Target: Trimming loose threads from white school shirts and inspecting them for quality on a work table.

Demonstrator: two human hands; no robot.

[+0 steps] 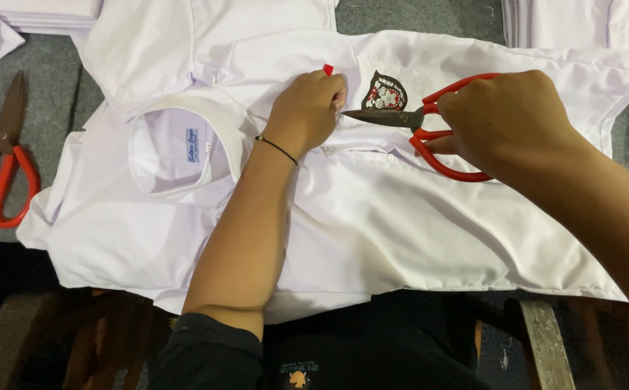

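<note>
Head view: scissors [430,123] pointing left.

We have one view, from a camera on the person's head. It looks steeply down and forward over the forearms onto the surface [69,79], close enough that the white shirt [372,217] fills most of it; the person's lap shows at the bottom edge.
</note>
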